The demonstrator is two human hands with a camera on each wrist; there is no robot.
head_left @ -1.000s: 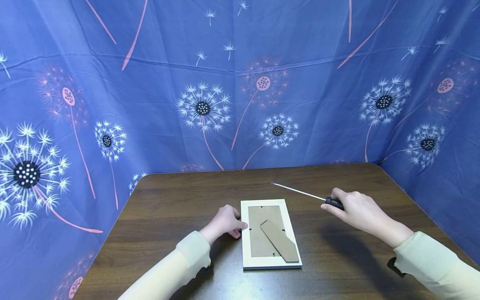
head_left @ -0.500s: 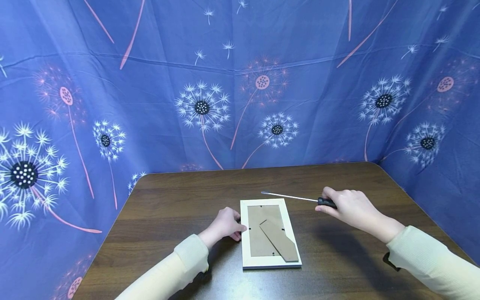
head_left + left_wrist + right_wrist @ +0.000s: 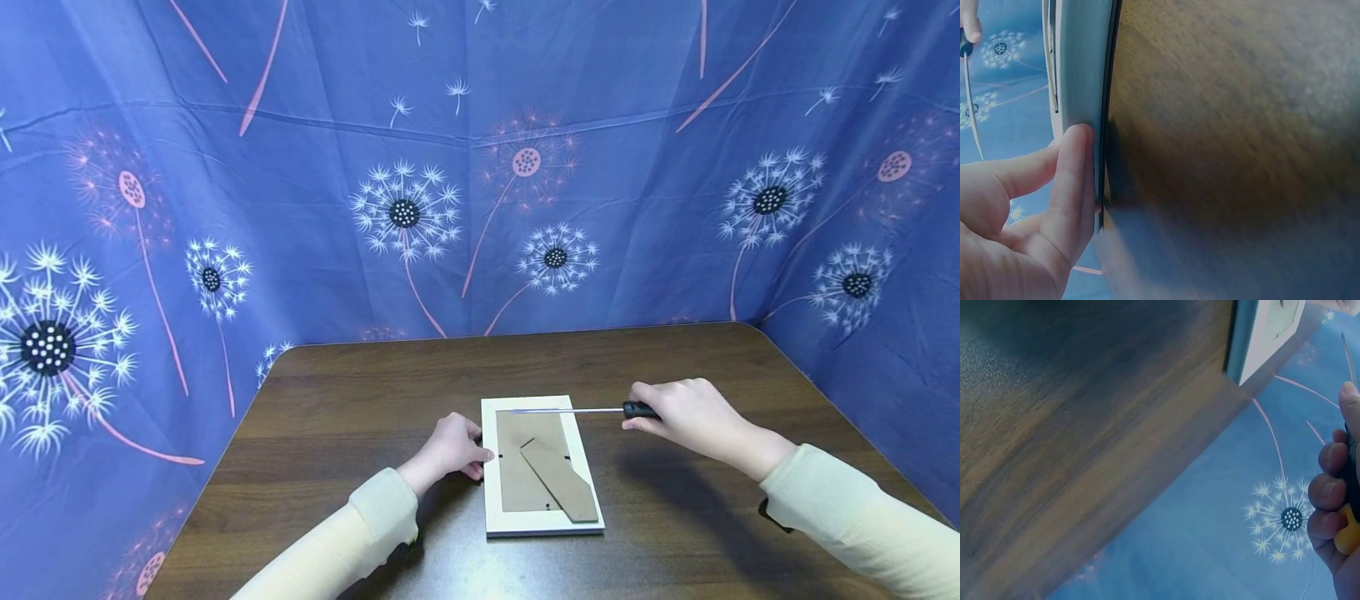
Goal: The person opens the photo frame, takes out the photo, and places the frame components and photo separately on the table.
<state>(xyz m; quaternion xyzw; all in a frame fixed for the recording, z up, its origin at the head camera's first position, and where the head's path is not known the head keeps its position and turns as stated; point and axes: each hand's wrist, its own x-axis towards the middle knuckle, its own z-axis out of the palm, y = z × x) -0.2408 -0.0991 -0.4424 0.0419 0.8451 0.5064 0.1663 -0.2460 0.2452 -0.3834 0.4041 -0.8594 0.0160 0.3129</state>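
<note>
A white picture frame (image 3: 516, 524) lies back side up on the table. Its brown backing board (image 3: 517, 492) carries a slanted easel stand (image 3: 562, 483), and small dark tabs sit around the board's edge. My left hand (image 3: 448, 447) holds the frame's left edge, thumb over the top and fingers (image 3: 1071, 165) against the side. In my right hand (image 3: 701, 417) is a long-shafted screwdriver (image 3: 588, 410), gripped by its handle, black with a yellow end in the right wrist view. The shaft crosses over the frame's far end; whether its tip touches cannot be told.
The brown wooden table (image 3: 337, 392) runs back to a blue dandelion-print cloth (image 3: 315, 208), which hangs behind it and along both sides. Table surface extends to the left and right of the frame.
My right hand has moved left and slightly nearer, bringing the screwdriver from beyond the frame to over its far end, with the tip lowered. The left hand and frame stay put.
</note>
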